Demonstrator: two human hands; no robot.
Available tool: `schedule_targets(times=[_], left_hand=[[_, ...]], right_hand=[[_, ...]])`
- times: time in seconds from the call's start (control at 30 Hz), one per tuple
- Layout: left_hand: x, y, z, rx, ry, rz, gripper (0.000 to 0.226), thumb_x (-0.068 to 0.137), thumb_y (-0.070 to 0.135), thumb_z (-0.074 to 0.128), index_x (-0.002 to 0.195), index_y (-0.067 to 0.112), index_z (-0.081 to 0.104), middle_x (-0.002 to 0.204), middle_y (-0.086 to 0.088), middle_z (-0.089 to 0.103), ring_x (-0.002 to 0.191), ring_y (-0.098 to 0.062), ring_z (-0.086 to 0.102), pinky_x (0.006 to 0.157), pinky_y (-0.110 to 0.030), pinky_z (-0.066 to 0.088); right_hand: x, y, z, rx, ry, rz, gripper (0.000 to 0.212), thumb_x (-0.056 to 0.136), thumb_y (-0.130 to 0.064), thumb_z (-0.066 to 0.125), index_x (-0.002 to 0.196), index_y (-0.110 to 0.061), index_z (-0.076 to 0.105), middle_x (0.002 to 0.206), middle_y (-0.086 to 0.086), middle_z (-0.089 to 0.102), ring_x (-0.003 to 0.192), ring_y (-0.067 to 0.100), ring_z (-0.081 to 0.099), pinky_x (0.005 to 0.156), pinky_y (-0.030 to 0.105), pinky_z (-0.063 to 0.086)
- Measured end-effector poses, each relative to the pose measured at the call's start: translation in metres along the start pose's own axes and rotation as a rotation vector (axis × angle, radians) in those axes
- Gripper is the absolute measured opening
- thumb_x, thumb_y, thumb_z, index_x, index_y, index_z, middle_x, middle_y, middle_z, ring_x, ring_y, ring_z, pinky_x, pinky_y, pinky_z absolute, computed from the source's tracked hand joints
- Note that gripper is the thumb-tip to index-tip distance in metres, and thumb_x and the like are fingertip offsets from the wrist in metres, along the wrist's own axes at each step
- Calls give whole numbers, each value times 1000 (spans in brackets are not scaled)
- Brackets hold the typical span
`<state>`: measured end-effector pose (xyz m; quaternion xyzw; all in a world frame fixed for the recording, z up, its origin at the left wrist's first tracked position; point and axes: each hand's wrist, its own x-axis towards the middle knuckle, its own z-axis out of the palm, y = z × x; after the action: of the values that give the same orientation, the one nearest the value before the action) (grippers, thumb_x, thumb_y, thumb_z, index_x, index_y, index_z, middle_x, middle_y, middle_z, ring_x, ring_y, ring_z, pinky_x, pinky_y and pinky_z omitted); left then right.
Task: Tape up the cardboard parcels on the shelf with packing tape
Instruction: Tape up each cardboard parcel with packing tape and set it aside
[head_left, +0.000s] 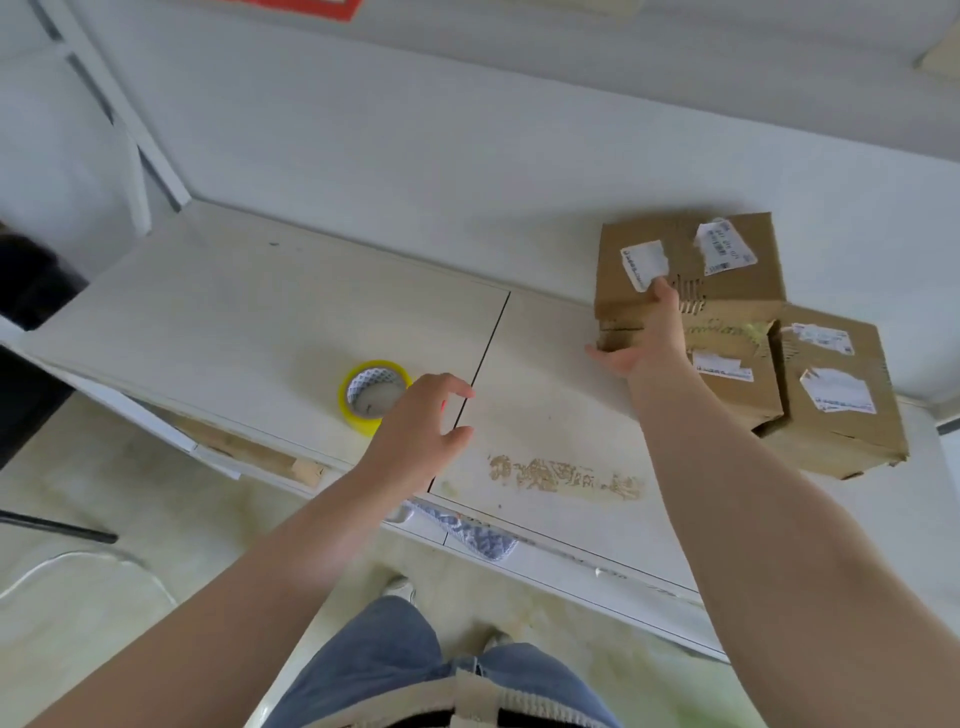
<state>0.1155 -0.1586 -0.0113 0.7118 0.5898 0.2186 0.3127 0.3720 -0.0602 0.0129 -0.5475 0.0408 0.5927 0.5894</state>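
Note:
Three brown cardboard parcels with torn white labels are piled at the right of the white shelf top (260, 312). The top parcel (727, 260) lies on a middle parcel (737, 384), with a third parcel (841, 405) to their right. My right hand (641, 338) grips the near left corner of the top parcel, fingers over its top face and thumb low at its side. A yellow roll of packing tape (363, 410) lies flat on the shelf left of centre. My left hand (421, 421) hovers just right of the roll with loosely curved fingers, holding nothing.
A rough brown patch of torn cardboard residue (566, 475) is stuck to the shelf near its front edge. A dark seam (483, 353) divides the shelf top. A white wall stands behind the shelf. A patterned cloth (478, 535) hangs below the front edge.

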Motion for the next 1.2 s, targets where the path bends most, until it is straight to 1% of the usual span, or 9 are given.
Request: schedule_targets(times=[0.1,0.2,0.33,0.47,0.67,0.8,1.0,1.1,1.2], left_hand=[[8,18,-6,40,122,205,66,79,4,74,138,15,47,156,-3,34,124,-25,53,88,-21,36],[26,31,-3,268,155,357,105,70,16,86,155,15,23,165,-9,7,145,-32,30,114,-43,31],[45,27,4,388,221,394,135,49,54,92,155,21,15,162,-18,15,150,-36,15,119,-57,19],[53,15,-14,207,286,363,124,55,54,89,154,24,20,160,-11,27,146,-32,28,113,-51,34],[68,-53,-91,-789,74,-90,86,70,21,88,143,28,43,123,8,65,107,-5,66,89,-30,57],[63,-121,-147,-1102,-89,-218,74,76,15,81,141,20,48,126,-7,67,105,-17,69,81,-31,56],[77,-205,-219,-1190,-277,-228,88,70,39,86,144,18,44,131,-10,64,113,-26,65,90,-41,55],[90,-234,-243,-1106,-316,-246,86,74,38,82,148,23,41,138,-6,59,121,-21,61,97,-36,52],[100,-251,-249,-966,-283,-289,65,90,44,65,149,31,40,149,7,48,136,-10,45,114,-36,35]], right_hand=[[-20,23,9,-198,-38,-8,62,72,-47,81,118,-18,52,129,12,55,118,30,52,106,55,38],[-49,54,19,-417,-73,-5,63,71,-48,81,118,-14,55,113,3,63,104,21,59,96,45,46],[-82,89,25,-597,-273,89,60,71,-55,77,117,-23,57,120,-4,64,107,17,58,101,45,44],[-96,100,23,-678,-236,-16,45,82,-61,65,106,-25,53,103,-8,60,110,21,54,108,51,33],[-97,137,74,-670,-128,-492,23,91,-40,66,106,-23,63,117,0,59,101,6,54,84,25,37],[-83,182,130,-629,-160,-343,68,86,-46,70,143,-31,36,134,-6,44,111,7,50,95,28,39],[-79,252,198,-434,-304,-78,41,82,-47,74,118,-34,61,111,0,71,97,21,68,91,47,56],[-76,272,217,-430,-250,-189,42,78,-48,77,114,-37,61,113,-5,70,106,22,66,93,53,54],[-72,286,222,-500,-185,-342,46,89,-34,70,131,-37,51,117,-7,68,107,17,65,89,40,57]])
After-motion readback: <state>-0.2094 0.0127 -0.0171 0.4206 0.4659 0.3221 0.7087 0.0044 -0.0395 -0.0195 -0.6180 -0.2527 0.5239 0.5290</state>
